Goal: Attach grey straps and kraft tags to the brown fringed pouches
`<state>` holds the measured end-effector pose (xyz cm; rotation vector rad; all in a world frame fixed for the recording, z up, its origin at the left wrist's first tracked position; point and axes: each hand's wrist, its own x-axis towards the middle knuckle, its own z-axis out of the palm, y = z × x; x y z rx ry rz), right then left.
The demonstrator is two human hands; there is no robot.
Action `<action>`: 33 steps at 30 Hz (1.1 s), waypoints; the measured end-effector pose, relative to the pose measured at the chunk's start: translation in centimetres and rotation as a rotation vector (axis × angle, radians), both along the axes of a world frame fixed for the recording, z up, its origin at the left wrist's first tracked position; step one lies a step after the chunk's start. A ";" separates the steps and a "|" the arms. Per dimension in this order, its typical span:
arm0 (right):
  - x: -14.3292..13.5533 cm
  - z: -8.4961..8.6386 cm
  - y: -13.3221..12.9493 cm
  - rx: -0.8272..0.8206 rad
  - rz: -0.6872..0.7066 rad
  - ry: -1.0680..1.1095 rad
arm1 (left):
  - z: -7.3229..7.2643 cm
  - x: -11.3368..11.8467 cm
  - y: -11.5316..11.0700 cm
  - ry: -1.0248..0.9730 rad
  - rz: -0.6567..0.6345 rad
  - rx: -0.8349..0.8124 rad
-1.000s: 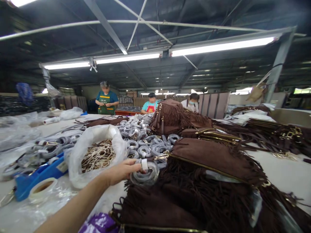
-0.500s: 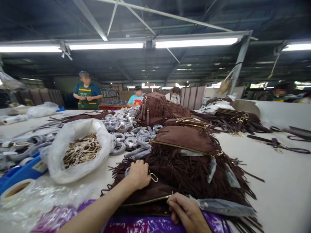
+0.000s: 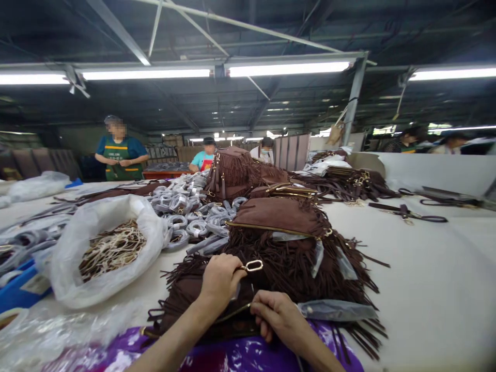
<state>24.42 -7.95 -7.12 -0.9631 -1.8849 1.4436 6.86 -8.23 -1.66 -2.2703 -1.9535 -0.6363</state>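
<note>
A dark brown fringed bag (image 3: 182,294) lies on purple plastic (image 3: 232,356) at the near edge. My left hand (image 3: 220,279) is closed on a gold metal clasp (image 3: 253,265), whose oval ring sticks out to the right of the fingers. Just to its right, my right hand (image 3: 273,312) pinches the end of the bag's gold zipper (image 3: 238,311). A grey plastic-wrapped strap (image 3: 337,310) lies right of my right hand. Behind both hands another brown fringed bag (image 3: 275,214) rests with its zipper towards me.
At the left stand a white plastic sack (image 3: 62,274) of cords and a blue bin (image 3: 23,289). Wrapped grey coils (image 3: 197,227) and more brown bags (image 3: 232,165) are piled farther back. A person in a green apron (image 3: 120,155) stands across the table.
My left hand has lifted the clasp slightly, and its ring now points right. My right hand is closer to the left one. The whole view has shifted, with the scene sliding left.
</note>
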 end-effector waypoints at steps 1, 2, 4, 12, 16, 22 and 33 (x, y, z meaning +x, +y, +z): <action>0.0 0.0 0.1 -0.017 0.000 0.007 | -0.5 0.4 0.0 -0.054 -0.027 0.055; 0.0 0.0 0.3 -0.033 0.000 0.012 | -1.0 0.7 -0.1 -0.099 -0.051 0.102; -0.1 -0.2 0.5 -0.057 -0.005 0.016 | -2.1 1.1 -0.2 -0.149 -0.085 0.173; -0.6 -0.2 1.5 -0.162 0.006 -0.007 | -3.2 1.2 -0.5 -0.028 -0.206 0.336; -0.7 -0.2 1.7 -0.176 0.002 0.000 | -3.5 1.2 -0.5 -0.007 -0.222 0.340; -0.7 -0.8 1.6 -0.149 -0.032 0.009 | -4.3 1.6 -1.0 -0.196 -0.333 0.283; -0.5 -1.6 -1.1 0.004 -0.165 0.222 | -3.4 2.7 -0.2 -0.561 -0.087 -0.024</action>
